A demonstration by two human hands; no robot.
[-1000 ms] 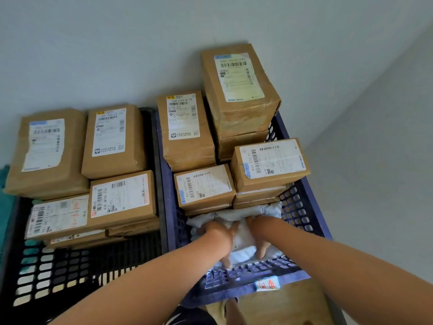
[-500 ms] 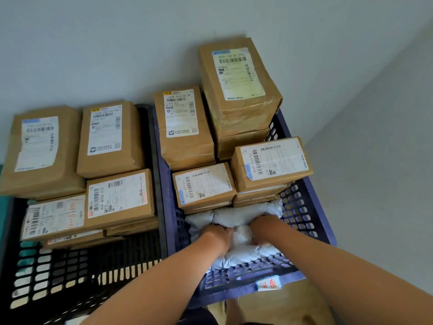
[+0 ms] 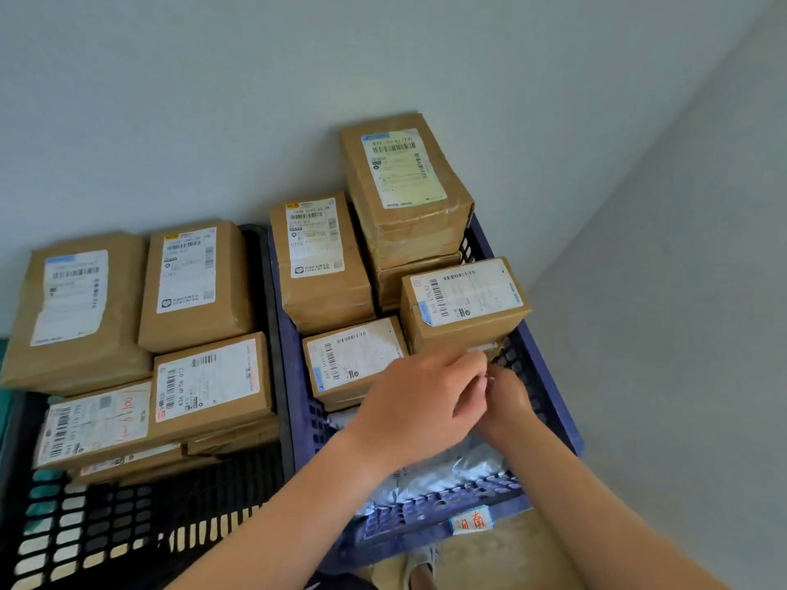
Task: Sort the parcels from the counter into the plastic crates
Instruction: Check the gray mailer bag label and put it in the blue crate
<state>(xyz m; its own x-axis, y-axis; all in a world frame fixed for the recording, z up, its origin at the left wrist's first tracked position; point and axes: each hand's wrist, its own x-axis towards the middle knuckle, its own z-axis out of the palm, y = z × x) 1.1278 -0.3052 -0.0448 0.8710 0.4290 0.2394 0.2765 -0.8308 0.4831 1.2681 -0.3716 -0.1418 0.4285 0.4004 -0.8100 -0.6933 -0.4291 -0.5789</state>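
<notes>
Hands lifted off bag, near blue crate's wall.

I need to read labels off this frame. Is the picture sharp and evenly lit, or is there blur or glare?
Head view: soft, even light, no hard shadows; no glare on the parcel labels, only a faint sheen on the grey bag; left hand and right hand are motion-blurred; large label codes read, fine print is too soft.

Left hand and right hand are held close together out front, fingers curled, tips touching; any grip can't be made out tbh.
</notes>
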